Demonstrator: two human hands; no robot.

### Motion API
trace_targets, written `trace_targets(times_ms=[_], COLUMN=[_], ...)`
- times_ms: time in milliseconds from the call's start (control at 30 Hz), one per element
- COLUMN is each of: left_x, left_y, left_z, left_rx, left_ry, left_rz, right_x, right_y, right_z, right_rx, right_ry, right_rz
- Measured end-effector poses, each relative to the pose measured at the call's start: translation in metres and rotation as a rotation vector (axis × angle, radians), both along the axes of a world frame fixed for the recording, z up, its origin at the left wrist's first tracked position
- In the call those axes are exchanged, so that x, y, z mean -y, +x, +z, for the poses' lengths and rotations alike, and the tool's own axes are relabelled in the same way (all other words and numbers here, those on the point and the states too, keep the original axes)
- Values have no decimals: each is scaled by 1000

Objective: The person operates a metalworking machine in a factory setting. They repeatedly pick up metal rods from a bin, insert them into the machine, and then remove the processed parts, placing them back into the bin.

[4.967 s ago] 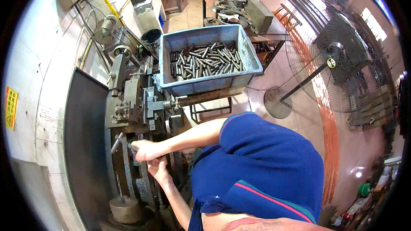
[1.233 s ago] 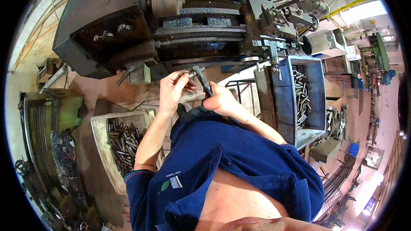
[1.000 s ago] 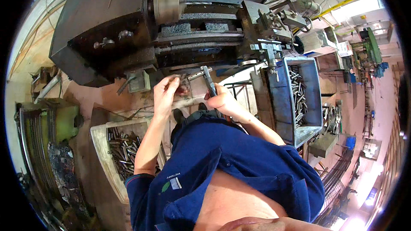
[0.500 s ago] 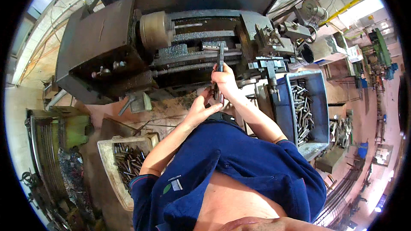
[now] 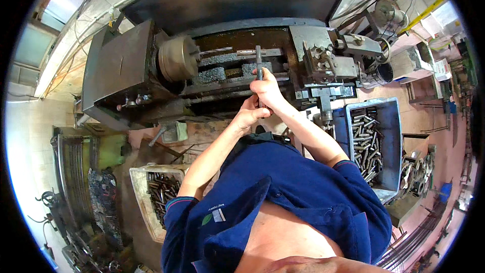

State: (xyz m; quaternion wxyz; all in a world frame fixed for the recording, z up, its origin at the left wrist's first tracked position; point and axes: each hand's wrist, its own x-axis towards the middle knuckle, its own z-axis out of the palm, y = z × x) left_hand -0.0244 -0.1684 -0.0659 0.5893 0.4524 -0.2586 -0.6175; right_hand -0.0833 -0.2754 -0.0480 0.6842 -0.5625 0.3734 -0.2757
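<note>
In the head view, the right hand has its grip closed around a long dark metal tool, whose far end points up over the bed of a lathe. A slim metal piece lies crosswise at the tool's tip; whether the tool clasps it, I cannot tell. The left hand is just below the right one, fingers curled near the tool's lower end, but what its grip holds is hidden. A round chuck sits left of the tool, with grey shavings between. Short metal pins fill a blue bin at the right; a pale bin at the lower left holds similar pieces.
</note>
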Motion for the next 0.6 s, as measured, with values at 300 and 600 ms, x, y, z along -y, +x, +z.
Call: trace_targets(times_ms=[300,600], left_x=[8,0], left_y=[31,46], left_z=[1,-1], left_rx=[103,-63], left_ry=[49,-15], left_rz=[-123,-91], right_x=[7,-4], right_y=[17,43], right_z=[5,29], right_rx=[-44,-263], right_ry=[11,-90], right_rz=[15,65])
